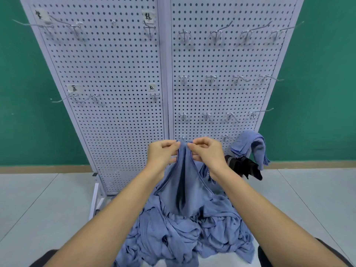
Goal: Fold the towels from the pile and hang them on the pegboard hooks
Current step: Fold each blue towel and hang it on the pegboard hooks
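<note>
The left hand [161,153] and right hand [206,151] each pinch the top hem of a blue-grey towel [185,185], close together in front of the lower pegboard [115,74]. The thin, soft cloth hangs in a long drape with a deep dark fold down its middle, and its bottom end meets the pile [185,234] of crumpled cloth of the same blue on the pale floor [48,199]. At right a folded towel [248,145] hangs by the board's edge, above a dark cloth [242,166].

Green wall [317,93], rear. Tan skirting strip [38,168] along its foot. Pale grey tiled floor [38,199]. Black fabric item [248,166], bunched, low right. Handwritten paper labels [149,17], four.
</note>
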A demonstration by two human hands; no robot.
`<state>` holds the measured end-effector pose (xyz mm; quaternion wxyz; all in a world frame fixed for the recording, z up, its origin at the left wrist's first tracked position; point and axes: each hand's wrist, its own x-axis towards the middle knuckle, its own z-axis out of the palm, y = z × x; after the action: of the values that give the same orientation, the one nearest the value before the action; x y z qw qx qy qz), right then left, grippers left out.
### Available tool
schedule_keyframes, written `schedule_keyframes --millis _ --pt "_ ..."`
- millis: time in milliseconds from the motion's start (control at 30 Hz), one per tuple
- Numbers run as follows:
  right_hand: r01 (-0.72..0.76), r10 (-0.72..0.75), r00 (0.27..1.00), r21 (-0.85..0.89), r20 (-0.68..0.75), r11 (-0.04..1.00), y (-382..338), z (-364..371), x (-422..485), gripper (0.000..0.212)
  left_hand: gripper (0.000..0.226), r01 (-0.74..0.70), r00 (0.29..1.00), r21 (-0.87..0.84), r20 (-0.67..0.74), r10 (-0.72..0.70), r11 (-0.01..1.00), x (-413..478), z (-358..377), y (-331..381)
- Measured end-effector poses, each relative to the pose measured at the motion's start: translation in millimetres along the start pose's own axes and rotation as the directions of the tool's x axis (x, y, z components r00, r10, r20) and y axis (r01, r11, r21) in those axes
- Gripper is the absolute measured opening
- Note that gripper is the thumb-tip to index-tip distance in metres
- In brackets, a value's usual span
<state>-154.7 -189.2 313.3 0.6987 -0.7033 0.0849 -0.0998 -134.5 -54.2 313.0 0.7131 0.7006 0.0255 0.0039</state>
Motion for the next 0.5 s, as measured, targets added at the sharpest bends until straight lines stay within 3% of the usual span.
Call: schedule_keyframes --millis 167,300,400,500 --pt "0.047 -0.049 0.997 0.03 0.056 0.998 -3 4 -10 0.01 0.007 -0.048 0.997 0.007 0.061 0.047 0.999 -5 3 2" --pt "0.048 -0.06 0.978 0.062 0.2 0.997 -9 0 -12 0.021 0.021 -0.071 0.99 0.041 0.123 0.065 0.997 -3 -3 2" --pt "0.06 -0.076 0.961 0.065 0.265 0.996 -13 -7 -10 0.022 0.016 -0.061 0.987 0.031 0.149 0.056 0.998 1 -9 3" --pt "0.283 -0.235 0.944 -0.204 0.231 0.937 -20 -22 1 0.024 0.011 -0.053 0.975 0.013 0.219 0.049 0.999 2 -12 9"
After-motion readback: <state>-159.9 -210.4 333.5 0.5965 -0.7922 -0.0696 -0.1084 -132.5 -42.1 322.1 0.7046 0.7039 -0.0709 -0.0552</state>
